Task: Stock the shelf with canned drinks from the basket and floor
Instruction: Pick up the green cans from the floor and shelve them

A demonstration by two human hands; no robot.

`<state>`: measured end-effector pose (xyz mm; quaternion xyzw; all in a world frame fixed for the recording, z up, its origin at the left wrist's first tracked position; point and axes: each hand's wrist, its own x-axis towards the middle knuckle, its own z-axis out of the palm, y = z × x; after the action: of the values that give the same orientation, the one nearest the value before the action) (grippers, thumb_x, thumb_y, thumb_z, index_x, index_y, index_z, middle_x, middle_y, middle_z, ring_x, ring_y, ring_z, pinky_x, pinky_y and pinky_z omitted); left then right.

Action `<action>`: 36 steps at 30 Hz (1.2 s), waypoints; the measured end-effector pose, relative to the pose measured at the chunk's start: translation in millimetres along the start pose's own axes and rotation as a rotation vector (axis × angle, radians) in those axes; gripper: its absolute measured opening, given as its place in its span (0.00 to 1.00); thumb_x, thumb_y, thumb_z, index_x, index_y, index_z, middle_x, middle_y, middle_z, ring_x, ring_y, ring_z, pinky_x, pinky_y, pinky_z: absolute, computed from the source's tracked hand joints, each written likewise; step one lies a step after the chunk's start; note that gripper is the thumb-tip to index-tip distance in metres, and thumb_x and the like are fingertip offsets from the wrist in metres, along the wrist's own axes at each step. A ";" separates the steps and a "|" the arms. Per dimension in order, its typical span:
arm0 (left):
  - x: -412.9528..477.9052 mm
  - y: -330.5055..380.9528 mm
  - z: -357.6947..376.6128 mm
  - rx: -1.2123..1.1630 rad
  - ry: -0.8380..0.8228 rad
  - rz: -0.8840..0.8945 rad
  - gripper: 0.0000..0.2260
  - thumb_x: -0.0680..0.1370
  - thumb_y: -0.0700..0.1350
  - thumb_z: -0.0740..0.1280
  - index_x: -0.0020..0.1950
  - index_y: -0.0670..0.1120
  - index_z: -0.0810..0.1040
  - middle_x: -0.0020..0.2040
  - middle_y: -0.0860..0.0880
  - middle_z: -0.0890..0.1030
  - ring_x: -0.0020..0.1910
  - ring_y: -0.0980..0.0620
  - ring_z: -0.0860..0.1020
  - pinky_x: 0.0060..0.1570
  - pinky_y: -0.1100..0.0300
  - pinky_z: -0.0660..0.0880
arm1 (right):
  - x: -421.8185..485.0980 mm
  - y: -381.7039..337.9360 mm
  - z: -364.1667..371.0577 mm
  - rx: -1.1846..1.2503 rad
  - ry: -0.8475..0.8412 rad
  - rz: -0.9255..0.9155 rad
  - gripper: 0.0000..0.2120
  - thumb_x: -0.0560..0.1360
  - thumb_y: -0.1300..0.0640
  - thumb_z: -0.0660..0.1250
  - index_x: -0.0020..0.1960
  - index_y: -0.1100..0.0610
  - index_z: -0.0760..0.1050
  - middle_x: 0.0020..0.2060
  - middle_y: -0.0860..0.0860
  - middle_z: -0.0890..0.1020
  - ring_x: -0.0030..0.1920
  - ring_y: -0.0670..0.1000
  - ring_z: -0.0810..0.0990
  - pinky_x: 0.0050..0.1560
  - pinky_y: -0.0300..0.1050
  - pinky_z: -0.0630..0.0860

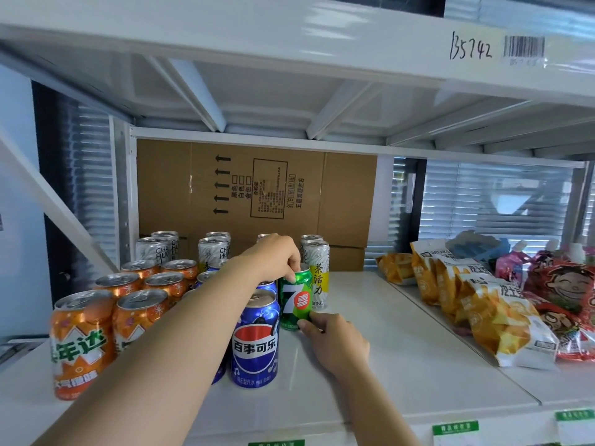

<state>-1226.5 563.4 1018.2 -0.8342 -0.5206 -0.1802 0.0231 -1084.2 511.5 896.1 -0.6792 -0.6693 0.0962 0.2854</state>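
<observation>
At the back I see a brown cardboard box (257,191) printed with arrows and Chinese text, with a smaller box (346,259) low at its right. To my right, yellow-orange chip bags (495,320) lie in a row. Red packets with a cartoon face (566,284) lie just beside them, and pink pouches (508,267) behind. Grey window blinds (499,201) show beyond. At top right a barcode sticker (524,46) sits beside a handwritten number (470,48).

white shelf (380,323), drink cans (141,284), snack bags (483,304)
</observation>
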 end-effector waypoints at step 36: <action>-174.1 179.8 72.3 -1.467 0.248 -0.133 0.10 0.81 0.41 0.64 0.61 0.42 0.79 0.56 0.46 0.82 0.56 0.51 0.81 0.55 0.59 0.78 | -205.7 64.3 -106.2 1.110 0.292 0.179 0.14 0.83 0.48 0.55 0.56 0.53 0.76 0.51 0.52 0.82 0.48 0.51 0.80 0.47 0.45 0.76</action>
<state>-1117.2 347.8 921.0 -0.5757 -0.3096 -0.5751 -0.4919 -992.4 289.5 898.1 -0.4882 -0.4120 0.3616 0.6790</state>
